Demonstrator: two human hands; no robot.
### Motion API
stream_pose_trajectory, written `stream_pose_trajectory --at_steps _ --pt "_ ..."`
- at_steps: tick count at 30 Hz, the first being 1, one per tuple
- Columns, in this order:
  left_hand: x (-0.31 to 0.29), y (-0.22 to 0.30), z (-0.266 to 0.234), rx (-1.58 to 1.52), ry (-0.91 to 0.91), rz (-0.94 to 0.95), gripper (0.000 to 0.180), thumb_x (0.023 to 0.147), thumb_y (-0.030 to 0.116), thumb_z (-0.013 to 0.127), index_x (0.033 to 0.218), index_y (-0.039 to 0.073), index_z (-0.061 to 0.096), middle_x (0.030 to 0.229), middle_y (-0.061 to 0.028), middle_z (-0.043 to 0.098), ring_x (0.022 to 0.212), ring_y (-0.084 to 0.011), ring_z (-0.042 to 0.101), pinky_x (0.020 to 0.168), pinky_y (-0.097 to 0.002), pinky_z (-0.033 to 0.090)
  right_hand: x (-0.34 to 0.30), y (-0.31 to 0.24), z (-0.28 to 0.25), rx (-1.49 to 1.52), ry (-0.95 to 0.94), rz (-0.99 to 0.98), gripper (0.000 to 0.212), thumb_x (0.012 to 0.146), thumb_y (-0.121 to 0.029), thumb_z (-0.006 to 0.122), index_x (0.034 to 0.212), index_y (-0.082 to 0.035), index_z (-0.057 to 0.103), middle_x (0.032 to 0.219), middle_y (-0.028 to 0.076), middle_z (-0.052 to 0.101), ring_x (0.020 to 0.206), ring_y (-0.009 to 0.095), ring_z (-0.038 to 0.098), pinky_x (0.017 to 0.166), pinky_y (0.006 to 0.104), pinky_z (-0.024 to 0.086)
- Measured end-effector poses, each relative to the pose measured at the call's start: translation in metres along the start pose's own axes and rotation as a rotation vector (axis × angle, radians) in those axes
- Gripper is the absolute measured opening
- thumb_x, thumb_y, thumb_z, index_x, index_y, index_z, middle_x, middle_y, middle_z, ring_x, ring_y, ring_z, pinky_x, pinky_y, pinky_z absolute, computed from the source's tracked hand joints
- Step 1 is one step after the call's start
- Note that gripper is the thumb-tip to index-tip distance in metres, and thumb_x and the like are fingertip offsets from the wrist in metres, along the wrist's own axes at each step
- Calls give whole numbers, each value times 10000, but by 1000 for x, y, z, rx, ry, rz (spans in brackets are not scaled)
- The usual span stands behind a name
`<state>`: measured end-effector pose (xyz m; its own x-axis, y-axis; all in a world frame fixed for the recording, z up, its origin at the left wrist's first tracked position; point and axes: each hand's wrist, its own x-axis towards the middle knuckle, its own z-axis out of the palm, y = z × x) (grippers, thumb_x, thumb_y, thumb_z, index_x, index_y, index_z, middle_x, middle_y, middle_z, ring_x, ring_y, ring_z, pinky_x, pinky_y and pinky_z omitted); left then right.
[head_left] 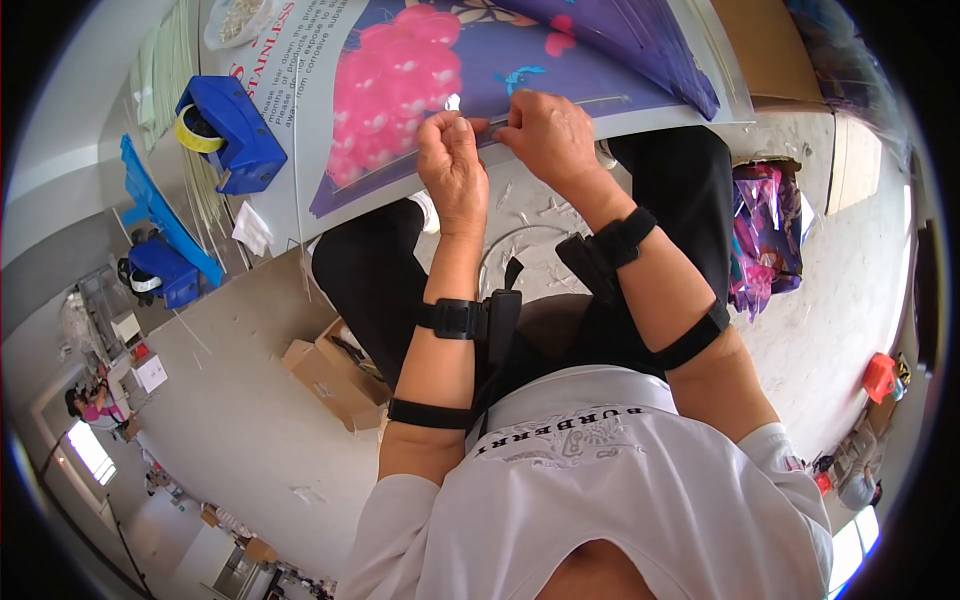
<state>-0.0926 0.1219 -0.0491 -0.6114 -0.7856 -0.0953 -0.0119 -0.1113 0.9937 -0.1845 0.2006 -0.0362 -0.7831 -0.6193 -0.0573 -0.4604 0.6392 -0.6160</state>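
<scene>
A glossy purple plastic sheet (480, 75) printed with pink balloons lies on the table in front of me, its right part curled over. At its near edge my left hand (455, 175) is closed, with thumb and forefinger pinched together. A small shiny whitish spot shows just above those fingertips. Close by on the right, my right hand (555, 140) is also closed, its fingers bent down at the same edge. Whatever lies between the fingers is too small to make out. Beyond the right hand, a thin pale strip (605, 100) rests along the sheet.
Left of the sheet stand a blue tape dispenser (245, 140) with yellow tape and a white bowl (215, 35) of small pieces. Thin pale sticks (170, 80) lie further left. A cardboard box (335, 380) and a box of purple film (765, 235) sit on the floor.
</scene>
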Motion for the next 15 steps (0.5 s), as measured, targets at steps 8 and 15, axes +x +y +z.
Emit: stream_pose_trajectory --at_steps 8,15 --pt "4 4 -4 215 111 200 256 912 132 503 1135 9 472 910 -72 555 637 -86 472 567 -227 419 4 0 0 -54 -14 30 245 663 -284 731 678 -79 598 649 100 616 680 316 607 603 401 467" --pt "12 11 -29 97 145 11 252 807 -26 570 1057 -13 534 791 -10 471 663 -73 429 599 -200 397 16 -16 -10 -159 -111 122 263 689 -332 715 726 -75 676 758 135 653 750 329 635 656 413 496"
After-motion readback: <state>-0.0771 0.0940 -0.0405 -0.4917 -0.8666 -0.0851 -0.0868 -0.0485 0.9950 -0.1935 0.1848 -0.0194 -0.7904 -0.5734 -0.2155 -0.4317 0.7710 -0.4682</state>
